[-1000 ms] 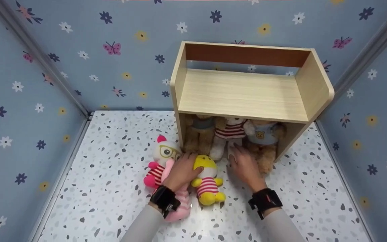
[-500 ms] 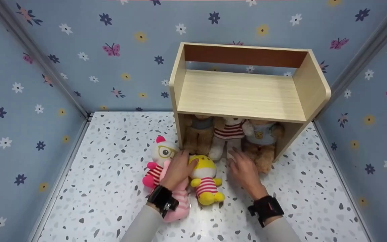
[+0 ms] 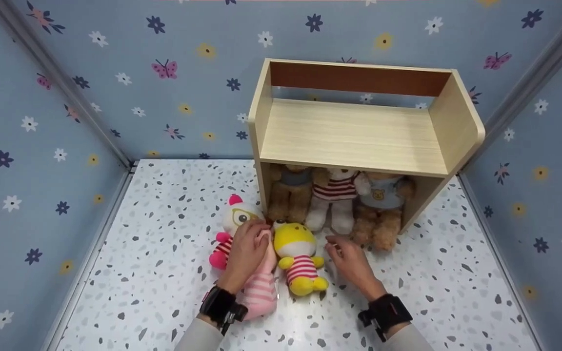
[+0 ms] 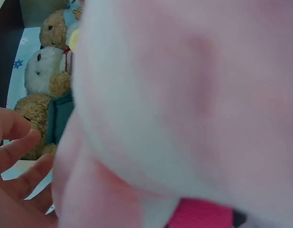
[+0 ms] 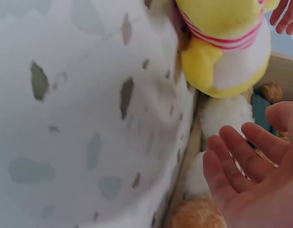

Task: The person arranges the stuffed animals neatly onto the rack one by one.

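My left hand (image 3: 248,251) is over the upper part of a pink striped plush toy (image 3: 260,292). In the left wrist view its fingers (image 4: 30,178) are loosely bent and spread beside the pink cloth, which fills most of that view. Just right of it lies a yellow plush toy (image 3: 302,263) in a pink-striped top, face up. My right hand (image 3: 351,261) hovers with relaxed fingers between the yellow toy and the seated teddies, holding nothing. A white plush toy with yellow glasses (image 3: 240,217) lies left of the pink one, partly covered.
A pale wooden shelf (image 3: 351,139) stands at the back right. Under its board sit a brown bear in grey (image 3: 291,195), a white bear in red stripes (image 3: 334,195) and a brown bear in light blue (image 3: 381,204). Flowered panels (image 3: 183,73) enclose the speckled table (image 3: 164,234).
My left hand has shifted left, off the yellow toy's head and onto the pink toy. The right hand has drawn back from the white bear's leg.
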Demonstrator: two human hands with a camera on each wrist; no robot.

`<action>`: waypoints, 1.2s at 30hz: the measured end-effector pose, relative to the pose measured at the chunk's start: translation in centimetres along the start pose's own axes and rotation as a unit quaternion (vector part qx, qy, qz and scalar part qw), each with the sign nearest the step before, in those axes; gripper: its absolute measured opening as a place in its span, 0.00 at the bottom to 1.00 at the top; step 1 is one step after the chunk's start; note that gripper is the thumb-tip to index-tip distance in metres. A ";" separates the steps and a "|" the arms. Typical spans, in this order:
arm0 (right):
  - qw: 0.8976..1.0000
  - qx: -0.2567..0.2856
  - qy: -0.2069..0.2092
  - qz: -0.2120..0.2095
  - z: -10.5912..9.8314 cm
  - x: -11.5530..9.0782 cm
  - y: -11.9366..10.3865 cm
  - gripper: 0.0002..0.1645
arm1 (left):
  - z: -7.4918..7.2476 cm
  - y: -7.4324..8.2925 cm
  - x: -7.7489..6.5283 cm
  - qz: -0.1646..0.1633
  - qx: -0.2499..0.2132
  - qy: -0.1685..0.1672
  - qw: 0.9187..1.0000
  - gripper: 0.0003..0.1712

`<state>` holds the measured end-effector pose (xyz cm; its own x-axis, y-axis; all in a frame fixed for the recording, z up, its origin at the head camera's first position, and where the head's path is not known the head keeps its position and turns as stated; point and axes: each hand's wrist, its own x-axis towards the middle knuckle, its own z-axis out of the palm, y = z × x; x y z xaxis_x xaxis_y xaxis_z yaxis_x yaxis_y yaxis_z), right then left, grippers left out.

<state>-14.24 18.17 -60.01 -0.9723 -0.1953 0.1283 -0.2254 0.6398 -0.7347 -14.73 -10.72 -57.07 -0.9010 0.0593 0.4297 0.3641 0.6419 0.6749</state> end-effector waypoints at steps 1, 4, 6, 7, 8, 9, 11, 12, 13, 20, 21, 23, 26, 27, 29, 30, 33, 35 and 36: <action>1.000 0.003 -0.006 0.003 0.1 0.0 0.0 0.19 | 0.0 -0.2 -0.2 0.006 0.001 -0.001 1.000 0.09; 1.000 0.003 -0.017 0.007 0.5 0.0 0.2 0.19 | 0.2 -0.8 -0.9 0.020 0.004 -0.008 1.000 0.10; 1.000 0.003 -0.024 0.011 0.8 -0.1 0.3 0.19 | 0.2 -1.2 -1.1 0.027 0.002 -0.012 1.000 0.11; 0.999 0.003 -0.030 0.014 0.9 -0.1 0.3 0.19 | 0.3 -1.3 -1.2 0.030 0.000 -0.012 0.999 0.11; 0.999 -0.001 -0.034 0.015 1.0 -0.2 0.4 0.19 | 0.3 -1.4 -1.3 0.031 0.001 -0.013 0.999 0.11; 0.999 -0.003 -0.040 0.018 1.1 -0.2 0.4 0.18 | 0.3 -1.5 -1.4 0.029 0.000 -0.014 0.999 0.11; 0.998 -0.008 -0.053 0.023 1.4 -0.4 0.5 0.18 | 0.3 -1.7 -1.6 0.023 -0.002 -0.019 1.000 0.12; 0.998 -0.010 -0.060 0.025 1.4 -0.4 0.5 0.18 | 0.2 -1.7 -1.7 0.020 -0.001 -0.022 1.000 0.12; 0.997 -0.011 -0.068 0.029 1.5 -0.4 0.5 0.19 | 0.2 -1.8 -1.7 0.019 0.002 -0.024 1.000 0.12; 0.994 -0.024 -0.101 0.027 1.9 -0.3 0.3 0.19 | 0.4 -2.0 -1.7 0.022 0.013 -0.029 0.999 0.13; 0.994 -0.027 -0.103 0.023 1.9 -0.3 0.3 0.18 | 0.3 -2.0 -1.7 0.020 0.012 -0.031 0.999 0.14; 0.994 -0.031 -0.108 0.017 2.0 -0.3 0.3 0.17 | 0.3 -2.0 -1.7 0.017 0.011 -0.035 0.999 0.14; 0.992 -0.049 -0.119 -0.001 2.1 -0.3 0.2 0.15 | 0.3 -2.0 -1.7 0.016 0.010 -0.038 0.999 0.14; 0.990 -0.060 -0.124 -0.008 2.1 -0.2 0.2 0.15 | 0.3 -2.0 -1.7 0.016 0.009 -0.038 0.999 0.13; 0.988 -0.083 -0.131 -0.026 2.1 -0.2 0.1 0.15 | 0.4 -2.0 -1.7 0.018 0.010 -0.036 0.999 0.13; 0.986 -0.093 -0.134 -0.034 2.1 -0.2 0.0 0.15 | 0.4 -2.1 -1.7 0.018 0.011 -0.035 0.999 0.13; 0.985 -0.103 -0.135 -0.040 2.2 -0.2 -0.1 0.14 | 0.4 -2.1 -1.7 0.021 0.012 -0.036 0.999 0.13; 0.986 -0.090 -0.134 -0.032 2.2 -0.2 0.0 0.13 | 0.4 -2.1 -1.7 0.022 0.013 -0.036 0.999 0.14; 0.987 -0.081 -0.134 -0.026 2.3 -0.2 0.0 0.12 | 0.3 -2.1 -1.7 0.021 0.013 -0.037 0.999 0.14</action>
<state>-13.90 16.50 -61.53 -0.9129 -0.4069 -0.0325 -0.3033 0.7295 -0.6130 -14.00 -11.93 -59.39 -0.9003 0.1419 0.4115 0.3967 0.6565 0.6416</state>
